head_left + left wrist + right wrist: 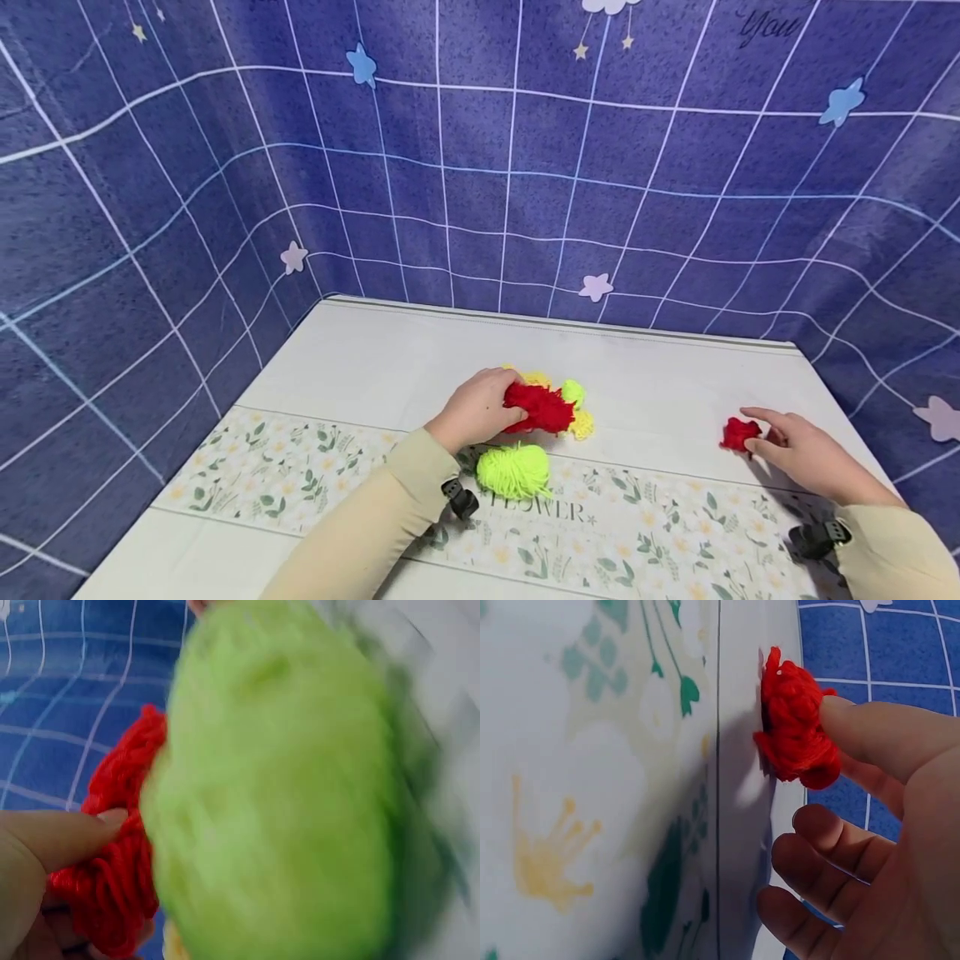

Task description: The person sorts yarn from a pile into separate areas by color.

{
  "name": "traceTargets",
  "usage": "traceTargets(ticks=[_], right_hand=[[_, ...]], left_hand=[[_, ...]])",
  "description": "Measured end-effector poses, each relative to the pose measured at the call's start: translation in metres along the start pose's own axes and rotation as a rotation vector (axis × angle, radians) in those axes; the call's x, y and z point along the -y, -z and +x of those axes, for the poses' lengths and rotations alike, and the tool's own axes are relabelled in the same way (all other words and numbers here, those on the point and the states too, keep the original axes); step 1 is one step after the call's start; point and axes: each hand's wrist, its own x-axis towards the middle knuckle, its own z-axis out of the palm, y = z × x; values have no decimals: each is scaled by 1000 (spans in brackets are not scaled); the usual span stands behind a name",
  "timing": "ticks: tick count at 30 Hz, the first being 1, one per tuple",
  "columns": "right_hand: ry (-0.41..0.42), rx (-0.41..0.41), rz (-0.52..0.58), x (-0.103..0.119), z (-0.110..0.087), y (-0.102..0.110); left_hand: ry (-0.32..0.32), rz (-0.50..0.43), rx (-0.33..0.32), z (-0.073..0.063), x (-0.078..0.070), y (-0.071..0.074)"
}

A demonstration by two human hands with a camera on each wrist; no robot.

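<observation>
My left hand (480, 404) grips a bundle of red yarn (543, 408), its thumb pressed on the near side and the other fingers partly hidden behind. In the left wrist view the looped strands of this red yarn (116, 885) show beside the thumb. A lime-green yarn bundle (516, 469) lies close under the left wrist and fills much of that wrist view, blurred. Far to the right, my right hand (798, 450) pinches a small red yarn clump (791, 720) at the table surface between thumb and index finger; the index fingertip is hidden in the wrist view.
Just beyond the red bundle lie yellow yarn pieces (582, 425) and a small lime-green yarn ball (573, 392), partly covered. The white table (660, 408) carries a printed flower band. A blue gridded curtain (480, 192) hangs behind and at both sides.
</observation>
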Motion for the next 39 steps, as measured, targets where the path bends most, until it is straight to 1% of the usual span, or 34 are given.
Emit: traceTargets(ticks=[5, 8, 11, 13, 19, 23, 27, 31, 35, 39], right_hand=[[24, -41, -15, -1, -3, -3], [22, -55, -19, -2, -5, -5], [9, -58, -21, -3, -5, -5], [4, -58, -20, -5, -5, -5], [-28, -34, -2, -7, -8, -6], [-39, -32, 16, -6, -10, -6], [-33, -45, 21, -5, -10, -7], [-25, -56, 22, -5, -12, -7], [-23, -61, 20, -5, -11, -7], [-27, -64, 23, -3, -9, -6]], left_hand=[[-3, 11, -24, 15, -36, -8], [-5, 26, -14, 23, -58, -16], [-7, 29, -3, 33, -78, -26], [-8, 11, 2, 40, -88, -35], [-32, -92, 39, 58, -117, -67], [-23, -94, 21, 67, -135, -86], [13, -77, -11, 75, -146, -105], [67, -70, -39, 84, -149, -118], [115, -32, -46, 89, -150, -126], [131, -18, -37, 92, -149, -131]])
